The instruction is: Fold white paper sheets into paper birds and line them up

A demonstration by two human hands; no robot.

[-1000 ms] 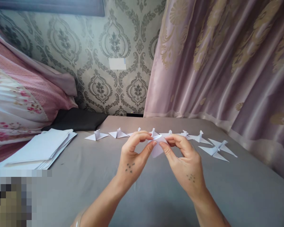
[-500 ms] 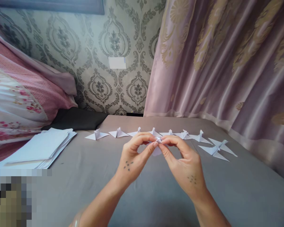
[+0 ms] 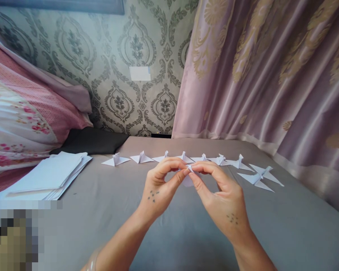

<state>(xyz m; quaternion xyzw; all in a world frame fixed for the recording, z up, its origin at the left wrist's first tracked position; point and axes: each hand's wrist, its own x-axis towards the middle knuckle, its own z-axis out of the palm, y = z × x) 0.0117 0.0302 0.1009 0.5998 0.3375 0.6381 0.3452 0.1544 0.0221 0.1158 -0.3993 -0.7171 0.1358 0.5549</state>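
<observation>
Between my two hands is a small piece of folded white paper, raised in front of me and mostly hidden by my fingers. My left hand pinches its left side with thumb and forefinger. From the right, my right hand pinches it the same way, the thumb tips nearly meeting. Beyond the hands, several folded white paper birds stand in a row, one paper bird at the left end and another paper bird further right. Two more folded paper birds lie close together at the right, wings overlapping.
A stack of white paper sheets lies at the left on the grey sheet-covered surface. Behind it are a black folded cloth and pink floral fabric. A pink-purple curtain hangs at the right, against the patterned wall.
The fingers shift slightly on the folded paper, and my right hand has tilted a little with its wrist moving right. The paper birds and the stack stay put.
</observation>
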